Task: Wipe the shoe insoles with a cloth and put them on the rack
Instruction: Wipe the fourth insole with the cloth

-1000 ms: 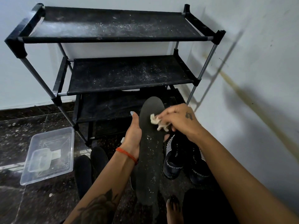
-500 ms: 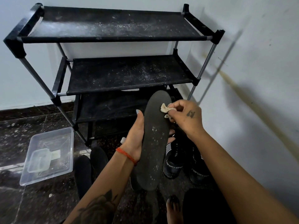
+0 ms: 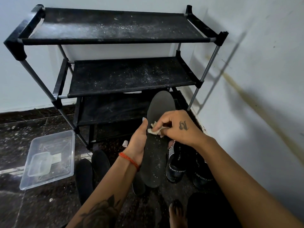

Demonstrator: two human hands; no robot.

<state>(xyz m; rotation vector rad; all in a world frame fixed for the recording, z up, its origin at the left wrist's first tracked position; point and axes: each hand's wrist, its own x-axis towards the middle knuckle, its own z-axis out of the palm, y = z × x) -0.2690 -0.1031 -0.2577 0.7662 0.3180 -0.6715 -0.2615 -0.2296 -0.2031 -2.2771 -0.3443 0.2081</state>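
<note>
Gripping a dark insole (image 3: 156, 145) along its edge with the left hand (image 3: 137, 145); pinching a small cloth (image 3: 155, 130) against it with the right hand (image 3: 179, 127), before a dusty rack (image 3: 115, 27).

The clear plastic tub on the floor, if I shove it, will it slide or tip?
The tub would probably slide: it sits low and wide on glossy floor. It is likely light, with thin clear walls and only a small container visible inside.

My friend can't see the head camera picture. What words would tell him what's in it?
A left hand holds a dusty black insole upright while the right hand rubs it with a small cloth. Behind stands an empty, dusty black shoe rack, with black sneakers on the floor.
</note>
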